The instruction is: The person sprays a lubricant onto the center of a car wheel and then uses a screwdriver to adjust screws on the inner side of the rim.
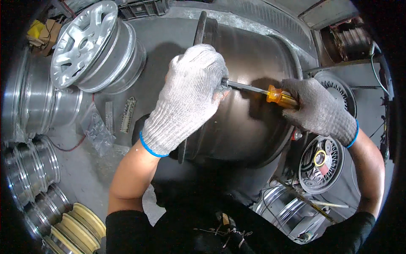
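Here, with twelve at the top of the view, a screwdriver (pixel 249 88) with an orange, see-through handle lies toward two o'clock, across the wall of a large dark wheel (pixel 253 46). The right hand (pixel 314 101), in a grey knit glove with a blue cuff, has its grip closed around the handle. At the other end of the shaft, toward nine o'clock from the handle, is the left hand (pixel 190 82) in a paler glove. Its fingers are curled about the shaft's far end, but I cannot tell whether that grip is clenched on the tool or on something hidden beneath.

The dark wheel rests on its side in front of the person's black clothing. At ten o'clock stands a silver spoked wheel (pixel 84 44), and at eleven a black crate (pixel 143 9) sits near the upper edge. Toward nine o'clock, a clear plastic bag (pixel 98 129) lies on the grey floor (pixel 169 31). Cream-yellow wheels (pixel 82 226) are between seven and eight. Between three and four, a silver wheel dish (pixel 303 178) holds small loose items, among them a yellow ring (pixel 320 158).
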The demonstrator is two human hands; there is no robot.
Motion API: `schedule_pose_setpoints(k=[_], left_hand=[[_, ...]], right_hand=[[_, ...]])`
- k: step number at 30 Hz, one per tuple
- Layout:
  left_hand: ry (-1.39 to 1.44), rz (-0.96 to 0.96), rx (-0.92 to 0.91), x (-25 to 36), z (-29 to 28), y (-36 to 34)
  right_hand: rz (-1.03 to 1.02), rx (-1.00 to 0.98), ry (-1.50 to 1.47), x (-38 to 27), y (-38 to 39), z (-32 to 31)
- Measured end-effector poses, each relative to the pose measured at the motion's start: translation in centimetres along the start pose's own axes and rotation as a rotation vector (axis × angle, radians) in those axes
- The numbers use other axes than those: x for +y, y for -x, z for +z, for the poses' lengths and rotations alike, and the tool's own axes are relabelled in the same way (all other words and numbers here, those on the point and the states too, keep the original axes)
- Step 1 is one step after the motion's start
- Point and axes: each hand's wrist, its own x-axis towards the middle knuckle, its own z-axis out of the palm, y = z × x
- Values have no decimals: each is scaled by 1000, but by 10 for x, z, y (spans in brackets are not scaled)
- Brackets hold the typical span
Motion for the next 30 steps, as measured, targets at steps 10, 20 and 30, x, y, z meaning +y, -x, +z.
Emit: schedule_pose_setpoints(k=[10,20,30], left_hand=[[18,26,7,2,5,0],[-2,7,2,1,2,0],[3,32,58,0,4,3]], right_hand=[[101,-364,-135,20,-1,-20],[-293,421,758,-15,24,21],[-96,81,458,-17,10,7]])
